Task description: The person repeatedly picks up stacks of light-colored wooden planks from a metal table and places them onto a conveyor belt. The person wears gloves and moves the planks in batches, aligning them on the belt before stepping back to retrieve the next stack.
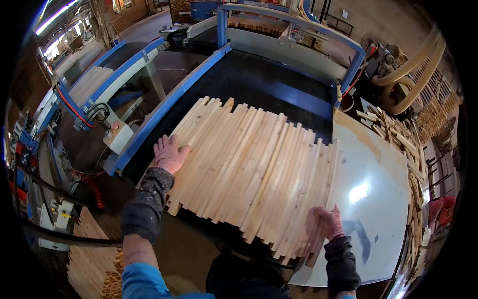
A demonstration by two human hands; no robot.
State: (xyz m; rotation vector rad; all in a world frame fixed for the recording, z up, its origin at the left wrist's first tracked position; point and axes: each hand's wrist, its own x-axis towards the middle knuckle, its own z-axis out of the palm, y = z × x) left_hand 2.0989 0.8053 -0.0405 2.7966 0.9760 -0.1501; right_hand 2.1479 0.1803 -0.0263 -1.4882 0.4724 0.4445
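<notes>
A wide row of pale wooden strips (pixel 244 169) lies side by side on the black conveyor belt (pixel 269 82), their ends uneven. My left hand (pixel 170 153), in a pinkish knit glove, rests at the row's left edge with its fingers spread. At the near right corner my right hand (pixel 327 223), gloved alike, has its fingers bent over the outermost strips. Part of that hand is blurred. Dark sleeve covers run over both forearms.
A blue-framed machine gantry (pixel 294 19) spans the belt's far end. To the right lies a glossy pale tabletop (pixel 373 199), with loose wood pieces (pixel 393 132) heaped beyond it. Stacked strips (pixel 92 254) stand at lower left. Another blue-railed conveyor (pixel 117 65) runs at far left.
</notes>
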